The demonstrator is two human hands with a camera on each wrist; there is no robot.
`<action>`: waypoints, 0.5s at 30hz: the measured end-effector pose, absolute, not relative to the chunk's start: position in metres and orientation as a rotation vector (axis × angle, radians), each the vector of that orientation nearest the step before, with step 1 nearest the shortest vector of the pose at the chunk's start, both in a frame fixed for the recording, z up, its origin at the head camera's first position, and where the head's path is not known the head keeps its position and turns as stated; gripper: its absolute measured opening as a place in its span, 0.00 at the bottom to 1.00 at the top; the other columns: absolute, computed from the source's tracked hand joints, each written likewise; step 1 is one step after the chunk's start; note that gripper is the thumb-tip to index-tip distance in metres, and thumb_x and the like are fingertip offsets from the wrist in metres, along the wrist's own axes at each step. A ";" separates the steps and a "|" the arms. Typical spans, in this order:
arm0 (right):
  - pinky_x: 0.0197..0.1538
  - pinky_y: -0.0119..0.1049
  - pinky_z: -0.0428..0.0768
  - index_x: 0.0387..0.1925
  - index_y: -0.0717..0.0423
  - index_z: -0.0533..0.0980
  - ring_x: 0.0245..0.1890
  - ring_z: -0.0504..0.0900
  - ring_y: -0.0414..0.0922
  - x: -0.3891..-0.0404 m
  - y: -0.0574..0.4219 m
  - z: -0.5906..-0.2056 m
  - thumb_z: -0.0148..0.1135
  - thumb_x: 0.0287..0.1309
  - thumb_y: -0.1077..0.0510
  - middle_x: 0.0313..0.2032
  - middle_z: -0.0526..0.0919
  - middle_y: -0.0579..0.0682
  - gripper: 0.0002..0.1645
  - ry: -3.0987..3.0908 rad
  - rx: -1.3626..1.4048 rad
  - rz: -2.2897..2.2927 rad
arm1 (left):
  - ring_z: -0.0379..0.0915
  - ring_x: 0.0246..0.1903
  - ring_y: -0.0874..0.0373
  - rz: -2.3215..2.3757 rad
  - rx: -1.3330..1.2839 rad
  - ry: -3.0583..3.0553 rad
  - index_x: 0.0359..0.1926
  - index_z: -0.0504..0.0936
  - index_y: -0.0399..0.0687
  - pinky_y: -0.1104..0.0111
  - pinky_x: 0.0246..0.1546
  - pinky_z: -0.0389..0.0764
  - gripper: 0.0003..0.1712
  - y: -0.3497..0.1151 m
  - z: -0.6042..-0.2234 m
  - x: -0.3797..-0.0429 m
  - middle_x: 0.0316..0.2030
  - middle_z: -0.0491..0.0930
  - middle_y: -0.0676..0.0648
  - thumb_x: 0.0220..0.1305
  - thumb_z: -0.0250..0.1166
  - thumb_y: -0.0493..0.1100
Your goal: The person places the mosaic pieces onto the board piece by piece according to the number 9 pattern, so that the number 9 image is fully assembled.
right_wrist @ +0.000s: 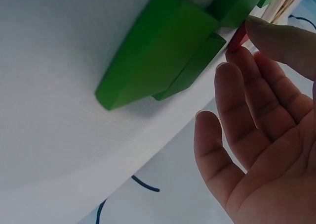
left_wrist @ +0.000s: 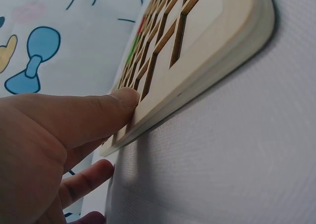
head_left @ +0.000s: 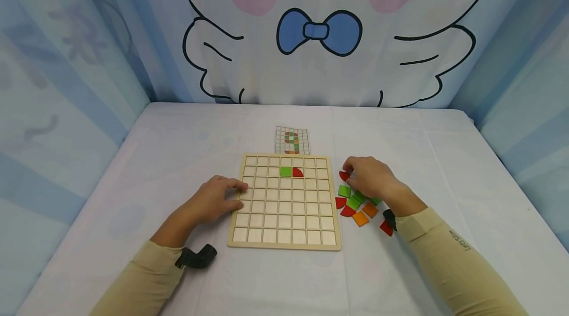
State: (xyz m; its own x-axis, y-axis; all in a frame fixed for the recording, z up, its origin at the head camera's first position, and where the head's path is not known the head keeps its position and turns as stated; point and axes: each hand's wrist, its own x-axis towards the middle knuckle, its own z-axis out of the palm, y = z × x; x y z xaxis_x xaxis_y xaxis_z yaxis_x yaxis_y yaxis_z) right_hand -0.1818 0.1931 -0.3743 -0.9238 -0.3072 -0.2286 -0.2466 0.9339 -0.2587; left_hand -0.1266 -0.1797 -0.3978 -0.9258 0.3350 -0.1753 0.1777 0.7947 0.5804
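A wooden grid board [head_left: 262, 220] lies on the table, with a green square tile [head_left: 286, 172] and a red quarter-round tile [head_left: 297, 173] side by side in its second row. My left hand [head_left: 211, 201] rests on the board's left edge; in the left wrist view its thumb [left_wrist: 111, 107] lies on the rim. To the right of the board, my right hand [head_left: 372, 177] pinches another red quarter-round tile [right_wrist: 238, 38] between thumb and fingertip. Below that hand lie loose tiles, among them a green square [head_left: 344, 191] and an orange square [head_left: 360, 218], some partly hidden by it.
A small pattern card [head_left: 280, 138] with a green, red and orange figure lies at the board's far edge. One red tile [head_left: 386, 228] sits apart beside the right wrist. A printed curtain [head_left: 320, 79] stands behind the white table [head_left: 186, 143].
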 end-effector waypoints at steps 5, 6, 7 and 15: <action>0.44 0.44 0.80 0.54 0.64 0.77 0.37 0.78 0.50 -0.182 0.193 -0.375 0.64 0.64 0.61 0.48 0.83 0.58 0.19 2.835 -0.413 -0.324 | 0.63 0.65 0.38 0.834 0.409 2.719 0.60 0.82 0.48 0.44 0.59 0.68 0.21 -0.180 -0.398 -0.127 0.61 0.73 0.37 0.66 0.69 0.43; 0.44 0.44 0.80 0.54 0.64 0.78 0.37 0.78 0.50 -0.182 0.193 -0.376 0.64 0.64 0.60 0.48 0.83 0.58 0.19 2.837 -0.414 -0.323 | 0.63 0.65 0.38 0.833 0.411 2.720 0.60 0.81 0.48 0.45 0.59 0.68 0.21 -0.180 -0.398 -0.127 0.61 0.73 0.37 0.66 0.69 0.43; 0.44 0.44 0.80 0.53 0.65 0.77 0.37 0.78 0.50 -0.182 0.193 -0.375 0.64 0.64 0.60 0.48 0.83 0.58 0.19 2.839 -0.418 -0.323 | 0.62 0.65 0.38 0.831 0.410 2.721 0.60 0.81 0.48 0.45 0.59 0.68 0.21 -0.180 -0.398 -0.127 0.61 0.73 0.38 0.66 0.69 0.43; 0.43 0.43 0.80 0.53 0.65 0.77 0.36 0.77 0.49 -0.182 0.192 -0.375 0.64 0.64 0.60 0.48 0.83 0.59 0.18 2.836 -0.416 -0.320 | 0.62 0.65 0.38 0.836 0.401 2.720 0.60 0.82 0.48 0.45 0.59 0.68 0.22 -0.180 -0.399 -0.127 0.61 0.73 0.38 0.66 0.69 0.43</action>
State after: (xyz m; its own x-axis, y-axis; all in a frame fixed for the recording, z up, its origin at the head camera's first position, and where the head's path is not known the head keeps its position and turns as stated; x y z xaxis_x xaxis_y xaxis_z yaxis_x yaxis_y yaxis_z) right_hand -0.1821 0.1923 -0.3754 -0.9263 -0.3071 -0.2184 -0.2506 0.9349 -0.2514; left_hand -0.1274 -0.1800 -0.3986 -0.9261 0.3366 -0.1705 0.1828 0.7955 0.5777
